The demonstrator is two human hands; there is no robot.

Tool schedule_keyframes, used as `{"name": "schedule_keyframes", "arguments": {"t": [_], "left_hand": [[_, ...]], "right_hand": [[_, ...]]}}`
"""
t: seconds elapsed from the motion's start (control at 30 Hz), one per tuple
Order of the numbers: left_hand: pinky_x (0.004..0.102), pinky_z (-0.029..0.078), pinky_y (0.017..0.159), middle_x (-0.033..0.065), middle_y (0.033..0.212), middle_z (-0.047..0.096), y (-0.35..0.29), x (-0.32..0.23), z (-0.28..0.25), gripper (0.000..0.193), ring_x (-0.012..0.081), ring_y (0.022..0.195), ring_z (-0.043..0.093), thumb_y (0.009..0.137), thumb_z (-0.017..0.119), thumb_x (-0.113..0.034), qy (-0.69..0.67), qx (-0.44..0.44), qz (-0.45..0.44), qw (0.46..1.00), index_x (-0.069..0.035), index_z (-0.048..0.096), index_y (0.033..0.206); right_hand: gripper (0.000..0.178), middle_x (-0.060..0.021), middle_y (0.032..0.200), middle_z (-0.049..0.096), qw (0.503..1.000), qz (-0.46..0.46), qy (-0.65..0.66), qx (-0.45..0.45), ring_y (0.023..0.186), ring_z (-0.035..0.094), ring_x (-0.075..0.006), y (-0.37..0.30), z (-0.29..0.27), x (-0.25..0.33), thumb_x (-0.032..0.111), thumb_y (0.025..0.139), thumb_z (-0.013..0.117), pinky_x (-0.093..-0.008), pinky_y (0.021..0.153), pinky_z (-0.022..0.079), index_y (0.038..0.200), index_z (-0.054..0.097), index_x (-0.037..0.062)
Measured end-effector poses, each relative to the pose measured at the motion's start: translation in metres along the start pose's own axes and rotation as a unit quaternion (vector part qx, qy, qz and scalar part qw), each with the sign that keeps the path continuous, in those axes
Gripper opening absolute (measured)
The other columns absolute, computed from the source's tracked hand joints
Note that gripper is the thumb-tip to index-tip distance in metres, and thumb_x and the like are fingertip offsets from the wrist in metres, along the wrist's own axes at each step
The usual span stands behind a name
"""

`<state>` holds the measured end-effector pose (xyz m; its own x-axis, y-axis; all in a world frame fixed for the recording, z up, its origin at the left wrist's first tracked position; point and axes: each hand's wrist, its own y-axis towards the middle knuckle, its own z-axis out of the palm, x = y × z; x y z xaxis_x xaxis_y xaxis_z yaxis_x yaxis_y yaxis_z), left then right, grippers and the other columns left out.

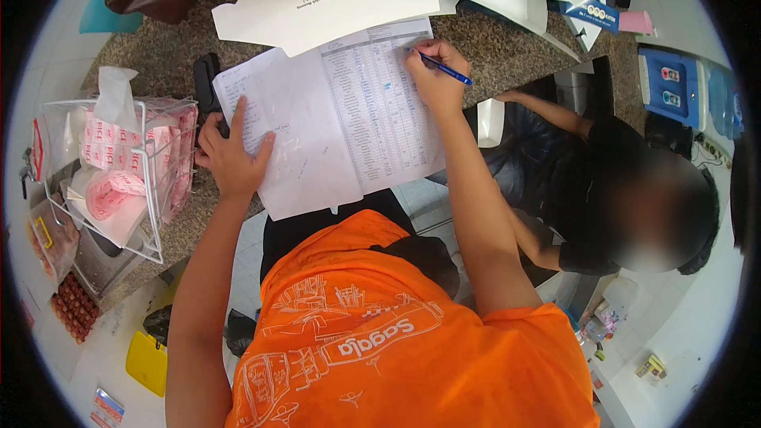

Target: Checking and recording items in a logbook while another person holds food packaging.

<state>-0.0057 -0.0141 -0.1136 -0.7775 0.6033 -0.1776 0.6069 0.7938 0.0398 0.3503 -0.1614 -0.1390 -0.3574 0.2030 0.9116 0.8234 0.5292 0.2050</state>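
Note:
My right hand (441,77) is closed around a blue pen (449,70), its tip near the upper right part of a printed table sheet (388,111). Left of that sheet lies a white page (297,147) with handwriting along its left side. My left hand (235,150) rests with fingers spread at the left edge of this page, the thumb and a fingertip lying on the paper. Just above my left hand, a black device (208,83) of unclear kind lies on the counter.
Flat white cardboard boxes (341,0) overlap the papers' far edge. On the left stands a white wire basket (147,158) with pink-and-white packets. The speckled counter (507,55) extends right, where a person in black (555,158) sits close beside my right arm. Egg trays (74,307) are lower left.

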Motion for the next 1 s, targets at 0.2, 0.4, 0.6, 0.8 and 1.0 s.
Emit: {"name": "schedule_keyframes", "arguments": {"t": [0.2, 0.4, 0.6, 0.8, 1.0], "left_hand": [[0.0679, 0.023, 0.111, 0.0262, 0.154, 0.042, 0.0, 0.001, 0.001, 0.086, 0.0426, 0.145, 0.035, 0.086, 0.077, -0.054, -0.003, -0.002, 0.002, 1.0, -0.032, 0.048, 0.164], [0.0684, 0.024, 0.11, 0.0272, 0.154, 0.042, 0.0, 0.001, 0.0, 0.086, 0.0428, 0.145, 0.035, 0.086, 0.077, -0.054, -0.007, 0.004, -0.001, 1.0, -0.032, 0.048, 0.164], [0.0692, 0.023, 0.111, 0.0271, 0.154, 0.041, 0.001, -0.001, -0.002, 0.085, 0.0432, 0.145, 0.034, 0.087, 0.078, -0.053, -0.009, 0.008, 0.0, 1.0, -0.032, 0.048, 0.164], [0.0699, 0.024, 0.111, 0.0266, 0.153, 0.041, 0.001, -0.002, -0.002, 0.085, 0.0441, 0.145, 0.034, 0.086, 0.078, -0.052, -0.014, 0.022, -0.012, 1.0, -0.031, 0.049, 0.163], [0.0694, 0.024, 0.11, 0.0258, 0.152, 0.042, 0.001, -0.001, -0.002, 0.084, 0.0434, 0.145, 0.034, 0.088, 0.077, -0.053, -0.014, 0.004, 0.0, 1.0, -0.03, 0.049, 0.163]], "right_hand": [[0.017, -0.0118, 0.084, 0.076, 0.999, -0.021, -0.028, 0.0, 0.074, 0.073, -0.0198, 0.0, 0.0, 0.006, 0.009, 0.078, 0.083, -0.0333, 0.07, 0.057, 0.08, 0.07, -0.0001], [0.018, -0.013, 0.081, 0.073, 0.999, -0.035, -0.037, -0.005, 0.073, 0.073, -0.0233, -0.001, -0.001, 0.007, 0.009, 0.077, 0.082, -0.0351, 0.07, 0.057, 0.077, 0.067, 0.0003], [0.017, -0.0125, 0.09, 0.078, 0.996, -0.058, -0.063, 0.014, 0.078, 0.072, -0.0166, 0.0, -0.004, 0.001, 0.007, 0.081, 0.082, -0.031, 0.072, 0.057, 0.08, 0.067, -0.0021], [0.014, -0.0128, 0.09, 0.071, 0.995, -0.042, 0.083, -0.032, 0.083, 0.072, -0.0221, -0.011, -0.02, -0.002, 0.001, 0.08, 0.078, -0.0316, 0.074, 0.057, 0.086, 0.066, -0.0006], [0.012, -0.0099, 0.09, 0.071, 0.999, -0.001, -0.008, 0.053, 0.088, 0.073, -0.0185, -0.037, -0.033, 0.013, 0.0, 0.082, 0.078, -0.0313, 0.077, 0.058, 0.091, 0.07, 0.0007]]}}
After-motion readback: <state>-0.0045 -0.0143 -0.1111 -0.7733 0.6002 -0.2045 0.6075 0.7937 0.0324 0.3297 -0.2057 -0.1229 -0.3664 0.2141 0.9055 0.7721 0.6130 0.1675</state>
